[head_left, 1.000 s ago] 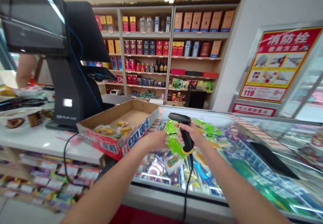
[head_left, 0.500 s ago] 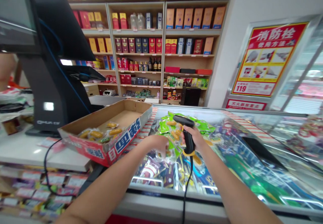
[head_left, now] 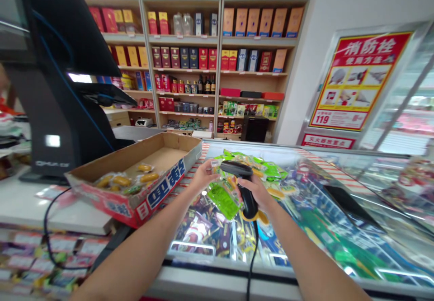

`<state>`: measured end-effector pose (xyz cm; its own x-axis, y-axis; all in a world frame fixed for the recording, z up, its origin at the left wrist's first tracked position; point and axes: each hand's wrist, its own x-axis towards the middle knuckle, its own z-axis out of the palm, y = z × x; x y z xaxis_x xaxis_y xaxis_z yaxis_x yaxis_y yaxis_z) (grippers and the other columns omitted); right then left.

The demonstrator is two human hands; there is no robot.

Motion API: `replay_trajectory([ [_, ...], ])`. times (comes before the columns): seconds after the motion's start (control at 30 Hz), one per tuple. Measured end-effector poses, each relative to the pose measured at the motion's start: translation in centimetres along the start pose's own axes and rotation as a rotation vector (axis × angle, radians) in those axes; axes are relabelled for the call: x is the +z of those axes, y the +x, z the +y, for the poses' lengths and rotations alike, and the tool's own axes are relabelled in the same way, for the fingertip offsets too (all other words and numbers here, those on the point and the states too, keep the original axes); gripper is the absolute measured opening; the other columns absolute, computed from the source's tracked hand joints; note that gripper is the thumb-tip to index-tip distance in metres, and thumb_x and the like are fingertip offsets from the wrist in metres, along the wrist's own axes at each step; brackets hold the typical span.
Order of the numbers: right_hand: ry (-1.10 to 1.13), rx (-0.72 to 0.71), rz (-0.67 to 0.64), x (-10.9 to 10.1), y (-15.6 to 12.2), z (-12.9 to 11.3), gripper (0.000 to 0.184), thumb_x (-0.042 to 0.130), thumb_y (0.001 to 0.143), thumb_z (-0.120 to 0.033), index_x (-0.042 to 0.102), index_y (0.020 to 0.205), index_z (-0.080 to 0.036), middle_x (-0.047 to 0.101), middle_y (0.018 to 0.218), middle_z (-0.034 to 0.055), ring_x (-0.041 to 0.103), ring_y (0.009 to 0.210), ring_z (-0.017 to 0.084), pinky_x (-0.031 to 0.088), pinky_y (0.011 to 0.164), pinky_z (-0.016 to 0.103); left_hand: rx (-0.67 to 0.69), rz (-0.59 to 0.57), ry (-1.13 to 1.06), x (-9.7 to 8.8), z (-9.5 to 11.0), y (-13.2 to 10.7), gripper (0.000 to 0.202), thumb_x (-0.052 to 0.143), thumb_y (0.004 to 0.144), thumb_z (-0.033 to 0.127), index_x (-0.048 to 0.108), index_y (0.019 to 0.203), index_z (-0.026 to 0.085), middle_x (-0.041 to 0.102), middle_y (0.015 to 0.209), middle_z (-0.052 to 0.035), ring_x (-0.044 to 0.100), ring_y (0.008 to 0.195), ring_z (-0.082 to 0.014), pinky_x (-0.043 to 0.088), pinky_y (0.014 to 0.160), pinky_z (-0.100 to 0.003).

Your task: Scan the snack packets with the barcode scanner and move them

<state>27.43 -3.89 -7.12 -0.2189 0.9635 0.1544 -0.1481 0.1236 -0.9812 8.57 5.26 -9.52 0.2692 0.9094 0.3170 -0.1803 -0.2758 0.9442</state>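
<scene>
My right hand (head_left: 255, 191) is wrapped round the grip of a black barcode scanner (head_left: 249, 199), whose head points left. Just in front of that head, my left hand (head_left: 204, 176) pinches a snack packet with a small white label (head_left: 214, 163); most of the packet is hidden by the hand and scanner. Below them a bright green packet (head_left: 224, 200) lies on the glass top. Behind the scanner spreads a pile of green packets (head_left: 274, 171) and clear packets with yellow, sausage-like contents (head_left: 276, 192).
An open cardboard box (head_left: 127, 210) with several yellow snacks stands left of my hands, beside a black checkout terminal (head_left: 57, 111). The scanner cord (head_left: 252, 260) hangs over the front edge of the glass-topped freezer (head_left: 230, 274). A dark phone-like slab (head_left: 351, 207) lies right.
My left hand has risen from the packets and moved left, up to the scanner head, with a packet in its fingers. The scanner has shifted slightly left and down in view.
</scene>
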Motion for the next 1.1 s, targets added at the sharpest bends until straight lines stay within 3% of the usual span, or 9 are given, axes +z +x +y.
replay_trajectory([
  [0.43,-0.072,-0.024,0.0,0.18,-0.02,0.32,0.031,0.069,0.07,-0.047,0.06,0.072,-0.017,0.059,0.049,-0.0004,0.05,0.037,0.012,0.041,0.039,0.025,0.031,0.002,0.063,0.23,0.41,-0.31,0.055,0.088,0.046,0.034,0.07,0.093,0.012,0.074,0.083,-0.0073,0.068,0.069,-0.0189,0.054,0.066,-0.03],
  [0.63,-0.102,-0.028,0.017,0.37,-0.02,0.16,0.029,0.068,0.07,-0.044,0.059,0.064,-0.017,0.058,0.047,0.0008,0.049,0.036,0.013,0.04,0.038,0.026,0.07,0.016,0.129,0.24,0.43,-0.31,0.047,0.087,0.047,0.035,0.072,0.087,0.013,0.074,0.079,-0.0053,0.067,0.069,-0.0183,0.054,0.071,-0.031],
  [1.1,-0.098,-0.014,0.026,0.22,-0.11,0.43,0.028,0.068,0.073,-0.045,0.06,0.07,-0.018,0.059,0.049,-0.0003,0.051,0.038,0.012,0.041,0.04,0.025,0.05,-0.002,0.123,0.33,0.38,-0.49,0.05,0.085,0.05,0.036,0.07,0.091,0.013,0.072,0.081,-0.0058,0.065,0.069,-0.0181,0.053,0.068,-0.031],
])
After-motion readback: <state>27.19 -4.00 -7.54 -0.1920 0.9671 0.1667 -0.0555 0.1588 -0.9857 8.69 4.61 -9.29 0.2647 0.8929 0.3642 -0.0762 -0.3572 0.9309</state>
